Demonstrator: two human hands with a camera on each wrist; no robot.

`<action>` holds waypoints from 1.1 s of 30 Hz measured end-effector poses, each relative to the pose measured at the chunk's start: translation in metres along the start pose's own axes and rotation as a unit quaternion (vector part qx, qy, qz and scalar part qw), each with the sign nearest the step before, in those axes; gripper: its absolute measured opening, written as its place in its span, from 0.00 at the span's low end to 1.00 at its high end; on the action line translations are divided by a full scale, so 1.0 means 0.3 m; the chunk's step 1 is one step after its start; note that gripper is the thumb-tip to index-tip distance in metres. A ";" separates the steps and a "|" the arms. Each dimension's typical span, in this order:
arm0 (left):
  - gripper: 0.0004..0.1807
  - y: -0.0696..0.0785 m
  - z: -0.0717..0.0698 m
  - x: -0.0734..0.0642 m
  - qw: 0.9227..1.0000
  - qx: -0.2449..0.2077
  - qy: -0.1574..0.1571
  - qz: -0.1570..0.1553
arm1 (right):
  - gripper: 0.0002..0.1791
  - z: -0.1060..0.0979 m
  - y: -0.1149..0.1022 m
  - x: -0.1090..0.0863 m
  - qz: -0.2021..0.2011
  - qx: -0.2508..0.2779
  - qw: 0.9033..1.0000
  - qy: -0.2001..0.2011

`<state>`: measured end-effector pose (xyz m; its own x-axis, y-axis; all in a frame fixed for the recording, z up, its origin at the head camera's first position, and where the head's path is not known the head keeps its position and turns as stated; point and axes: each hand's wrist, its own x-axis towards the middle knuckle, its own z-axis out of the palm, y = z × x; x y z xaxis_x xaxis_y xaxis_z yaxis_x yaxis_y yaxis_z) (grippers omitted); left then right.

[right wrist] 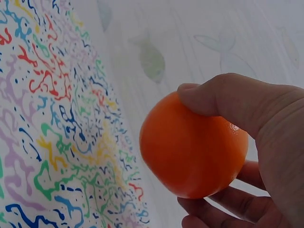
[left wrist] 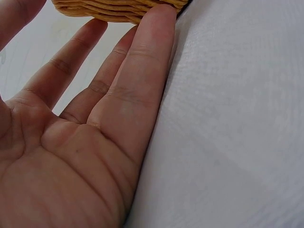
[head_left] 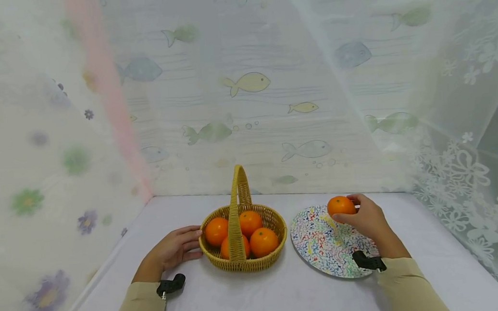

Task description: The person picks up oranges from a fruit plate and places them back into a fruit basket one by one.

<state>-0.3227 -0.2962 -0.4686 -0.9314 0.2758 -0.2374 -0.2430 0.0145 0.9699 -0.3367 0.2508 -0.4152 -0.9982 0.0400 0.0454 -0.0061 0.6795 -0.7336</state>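
Observation:
A yellow wicker basket (head_left: 246, 266) with a tall arched handle stands on the white-covered table, and several oranges (head_left: 264, 242) lie inside it. My left hand (head_left: 175, 250) is at the basket's left side, its fairly straight fingertips right at the woven wall. In the left wrist view the palm is bare and the fingers (left wrist: 137, 80) reach up to the wicker (left wrist: 104, 10). Over the far right part of a round, colourfully squiggled plate (head_left: 320, 247), my right hand (head_left: 368, 217) grips one orange (right wrist: 190, 147) between thumb and fingers.
White tablecloth (head_left: 259, 299) spreads around the basket and plate. Behind the table hangs a pale curtain printed with fish (head_left: 250, 82). Flowered cloth (head_left: 39, 199) closes off the left side, and lacy sheer fabric (head_left: 471, 173) the right.

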 end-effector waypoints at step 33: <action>0.39 0.003 0.001 -0.005 1.000 0.006 -0.004 0.004 | 0.45 0.057 -0.177 -0.007 -0.084 0.001 0.996 0.004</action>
<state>-0.3214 -0.2965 -0.4674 -0.9309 0.2840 -0.2295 -0.2325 0.0236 0.9723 -0.3351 0.2020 -0.3880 -0.9826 -0.0682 0.1726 -0.1728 0.6752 -0.7171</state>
